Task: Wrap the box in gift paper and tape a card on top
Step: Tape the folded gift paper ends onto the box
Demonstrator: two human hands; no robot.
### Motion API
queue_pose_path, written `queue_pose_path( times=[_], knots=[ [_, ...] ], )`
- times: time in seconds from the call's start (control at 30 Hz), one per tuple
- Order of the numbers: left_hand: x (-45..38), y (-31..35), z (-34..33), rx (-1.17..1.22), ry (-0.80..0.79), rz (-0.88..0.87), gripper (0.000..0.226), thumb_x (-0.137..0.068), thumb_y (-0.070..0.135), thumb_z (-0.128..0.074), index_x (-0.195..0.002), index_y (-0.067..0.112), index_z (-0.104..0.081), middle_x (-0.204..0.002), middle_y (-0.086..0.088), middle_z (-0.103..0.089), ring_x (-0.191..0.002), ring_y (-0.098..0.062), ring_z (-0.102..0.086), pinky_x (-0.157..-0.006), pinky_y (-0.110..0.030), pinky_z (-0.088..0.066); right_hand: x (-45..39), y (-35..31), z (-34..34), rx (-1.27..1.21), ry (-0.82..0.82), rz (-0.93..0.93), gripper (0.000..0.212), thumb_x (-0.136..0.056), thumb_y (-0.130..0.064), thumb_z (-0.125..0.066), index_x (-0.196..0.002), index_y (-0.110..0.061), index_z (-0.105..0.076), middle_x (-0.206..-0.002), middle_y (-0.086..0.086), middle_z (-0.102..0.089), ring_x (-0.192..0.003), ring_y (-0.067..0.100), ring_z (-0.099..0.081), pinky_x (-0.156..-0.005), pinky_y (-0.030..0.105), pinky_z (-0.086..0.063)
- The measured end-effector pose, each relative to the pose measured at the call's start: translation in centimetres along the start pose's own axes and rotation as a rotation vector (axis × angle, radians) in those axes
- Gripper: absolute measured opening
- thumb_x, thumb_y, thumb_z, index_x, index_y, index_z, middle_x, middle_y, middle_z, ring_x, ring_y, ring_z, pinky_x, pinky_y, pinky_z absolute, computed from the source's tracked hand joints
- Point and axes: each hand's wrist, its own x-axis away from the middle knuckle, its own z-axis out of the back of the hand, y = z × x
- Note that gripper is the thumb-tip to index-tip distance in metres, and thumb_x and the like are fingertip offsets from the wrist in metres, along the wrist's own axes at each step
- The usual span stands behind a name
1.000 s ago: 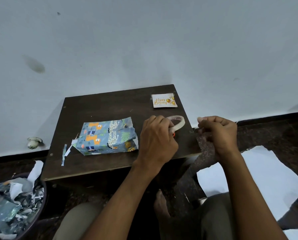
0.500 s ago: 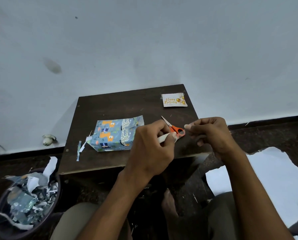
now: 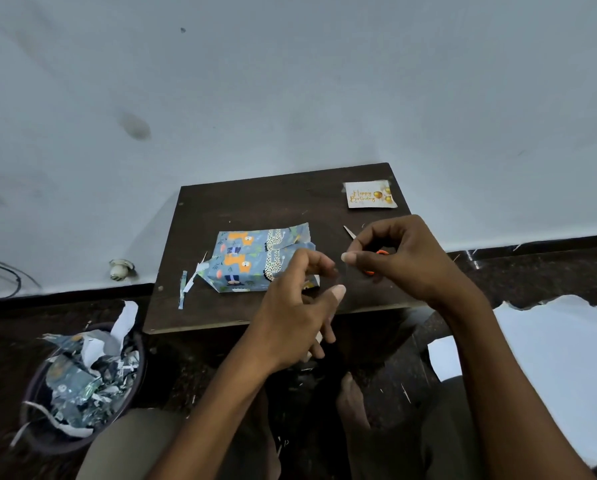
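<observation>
The box [image 3: 252, 259], wrapped in blue animal-print paper, lies on the small dark table [image 3: 255, 206], with loose flaps at its right end. The "Happy Birthday" card [image 3: 369, 195] sits at the table's far right corner. My right hand [image 3: 408, 261] hovers right of the box, thumb and forefinger pinching a faint clear piece of tape [image 3: 342, 261]. Under it lie the orange-handled scissors [image 3: 349, 232], mostly hidden. My left hand [image 3: 297, 313] is over the box's right end, fingers loosely spread, thumb and forefinger near the tape. No tape roll shows.
A dark bin [image 3: 82, 382] full of paper scraps stands on the floor at the left. A thin paper offcut [image 3: 183, 289] lies left of the box. White paper [image 3: 550, 358] covers the floor at the right. A wall rises just behind the table.
The tape roll has gone from my left hand, whose fingers have spread. The scissors now lie on the table under my right hand. The view has shifted left.
</observation>
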Motion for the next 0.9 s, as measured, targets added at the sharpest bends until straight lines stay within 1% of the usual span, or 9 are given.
queue_pose_path(
  times=[0.13,0.23,0.33,0.4,0.5,0.6,0.67,0.73,0.9],
  knots=[
    [-0.4,-0.7,0.3,0.016,-0.063,-0.021,0.029,-0.097,0.001,-0.058,-0.106,0.027,-0.050,-0.116,-0.005,-0.066,-0.054,-0.037,-0.066,-0.040,-0.028,-0.046,0.0,-0.4,-0.7,0.055,-0.011,0.003,0.012,-0.084,-0.020,-0.082,-0.076,-0.013,-0.076,-0.072,0.004,-0.073,-0.061,0.012,-0.062,-0.056,0.033,-0.054],
    [-0.4,-0.5,0.5,0.054,-0.094,-0.010,0.032,-0.095,-0.004,-0.056,-0.105,0.025,-0.059,-0.112,-0.030,-0.066,-0.049,-0.049,-0.060,-0.039,-0.018,-0.036,0.0,-0.4,-0.5,0.050,0.014,-0.022,0.013,-0.084,-0.020,-0.082,-0.075,-0.012,-0.076,-0.067,0.001,-0.071,-0.058,0.009,-0.061,-0.054,0.027,-0.050],
    [-0.3,-0.3,0.6,0.139,-0.112,-0.020,0.024,-0.101,0.004,-0.053,-0.114,0.019,-0.065,-0.111,-0.040,-0.062,-0.044,-0.030,-0.059,-0.034,-0.016,-0.024,0.1,-0.3,0.0,0.027,0.032,-0.043,0.013,-0.084,-0.019,-0.082,-0.073,-0.012,-0.077,-0.067,0.006,-0.072,-0.060,0.016,-0.062,-0.052,0.027,-0.049],
    [-0.4,-0.3,0.6,0.162,-0.106,-0.036,0.026,-0.105,0.014,-0.047,-0.118,0.025,-0.068,-0.109,-0.035,-0.067,-0.041,-0.025,-0.059,-0.035,-0.017,-0.020,0.1,-0.2,0.2,0.009,0.039,-0.046,0.012,-0.083,-0.018,-0.082,-0.074,-0.012,-0.078,-0.068,0.010,-0.072,-0.061,0.025,-0.062,-0.051,0.028,-0.049],
    [-0.4,-0.3,0.4,0.142,-0.085,-0.030,0.032,-0.107,0.004,-0.042,-0.122,0.017,-0.067,-0.109,-0.012,-0.076,-0.036,-0.017,-0.057,-0.038,-0.011,-0.033,0.0,0.0,0.2,0.014,0.030,-0.049,0.011,-0.084,-0.019,-0.081,-0.075,-0.013,-0.078,-0.069,0.010,-0.073,-0.063,0.027,-0.064,-0.051,0.027,-0.049],
    [-0.3,0.0,0.3,0.131,-0.084,-0.022,0.034,-0.105,-0.002,-0.042,-0.124,0.013,-0.067,-0.114,-0.009,-0.076,-0.034,-0.015,-0.055,-0.042,-0.008,-0.036,-0.1,0.4,0.1,0.007,0.030,-0.065,0.012,-0.087,-0.023,-0.079,-0.079,-0.014,-0.079,-0.072,0.011,-0.073,-0.064,0.023,-0.064,-0.050,0.026,-0.048],
    [-0.4,0.0,0.5,0.141,-0.077,-0.015,0.035,-0.104,-0.004,-0.041,-0.126,0.011,-0.065,-0.118,-0.011,-0.074,-0.034,-0.013,-0.054,-0.041,-0.009,-0.036,-0.1,0.6,0.1,-0.030,0.066,-0.067,0.007,-0.088,-0.022,-0.078,-0.092,-0.017,-0.080,-0.077,0.013,-0.073,-0.066,0.024,-0.067,-0.049,0.025,-0.049],
    [-0.3,0.0,0.5,0.150,-0.081,-0.006,0.036,-0.104,-0.005,-0.041,-0.128,0.009,-0.063,-0.126,-0.003,-0.072,-0.034,-0.011,-0.054,-0.041,-0.008,-0.036,-0.3,1.2,0.2,-0.051,0.172,-0.084,0.018,-0.088,-0.019,-0.079,-0.106,-0.018,-0.078,-0.083,0.010,-0.075,-0.068,0.022,-0.072,-0.049,0.024,-0.051],
    [-0.3,-0.1,0.5,0.162,-0.110,0.008,0.037,-0.103,-0.007,-0.040,-0.130,0.007,-0.062,-0.130,-0.001,-0.069,-0.035,-0.011,-0.054,-0.041,-0.007,-0.035,-0.9,3.6,-0.1,0.333,0.433,-0.244,0.008,-0.082,-0.017,-0.081,-0.079,-0.023,-0.076,-0.075,-0.005,-0.072,-0.068,0.004,-0.066,-0.061,0.018,-0.050]
  ],
)
